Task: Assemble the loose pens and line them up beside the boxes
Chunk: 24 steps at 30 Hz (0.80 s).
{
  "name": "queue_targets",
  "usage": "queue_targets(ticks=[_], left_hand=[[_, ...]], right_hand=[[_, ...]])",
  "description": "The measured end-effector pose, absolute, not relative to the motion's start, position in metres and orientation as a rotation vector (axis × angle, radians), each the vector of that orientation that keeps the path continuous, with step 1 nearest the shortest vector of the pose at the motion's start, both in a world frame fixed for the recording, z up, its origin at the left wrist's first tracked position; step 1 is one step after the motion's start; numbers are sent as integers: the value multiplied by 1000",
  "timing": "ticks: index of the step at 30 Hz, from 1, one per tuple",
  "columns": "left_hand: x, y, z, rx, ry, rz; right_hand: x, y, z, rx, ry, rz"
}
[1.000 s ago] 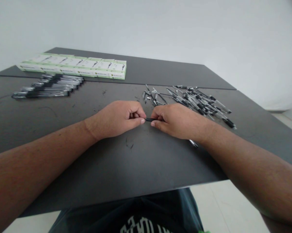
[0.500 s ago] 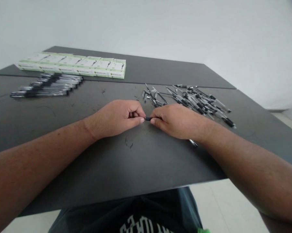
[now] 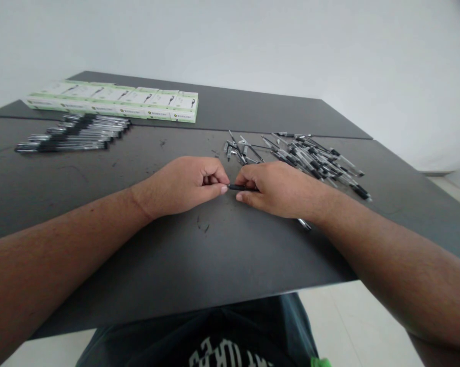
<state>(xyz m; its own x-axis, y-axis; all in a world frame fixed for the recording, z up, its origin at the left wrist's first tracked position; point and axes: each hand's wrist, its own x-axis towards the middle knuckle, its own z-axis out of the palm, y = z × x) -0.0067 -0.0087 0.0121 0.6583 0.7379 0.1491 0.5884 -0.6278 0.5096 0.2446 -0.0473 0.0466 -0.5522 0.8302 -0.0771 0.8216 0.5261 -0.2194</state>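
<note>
A pen with a black grip (image 3: 242,187) spans the small gap between my hands over the dark table. My left hand (image 3: 189,184) pinches its tip end between thumb and forefinger. My right hand (image 3: 279,189) is curled around the barrel, thumb below and fingers above, with a little more of the grip showing between them. The rest of that pen is hidden under my right palm. A clear pen end (image 3: 303,224) pokes out below my right wrist; whether it belongs to the same pen, I cannot tell.
Behind my right hand lies a loose pile of clear and black pens (image 3: 317,160), with several pen caps and thin parts (image 3: 242,148) beside it. Capped pens (image 3: 77,133) lie in a row at the left. White-and-green boxes (image 3: 130,102) line up behind them on the table (image 3: 199,265).
My right thumb and fingers have parted slightly and shifted back along the pen, so more of the black grip shows. My left hand stays in place, still pinching the tip end.
</note>
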Motion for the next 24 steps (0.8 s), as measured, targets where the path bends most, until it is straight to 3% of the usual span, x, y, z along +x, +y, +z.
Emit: queue_targets(ticks=[24], left_hand=[[-6, -9, 12, 2432, 1040, 485]], right_hand=[[244, -47, 47, -1495, -2720, 333]])
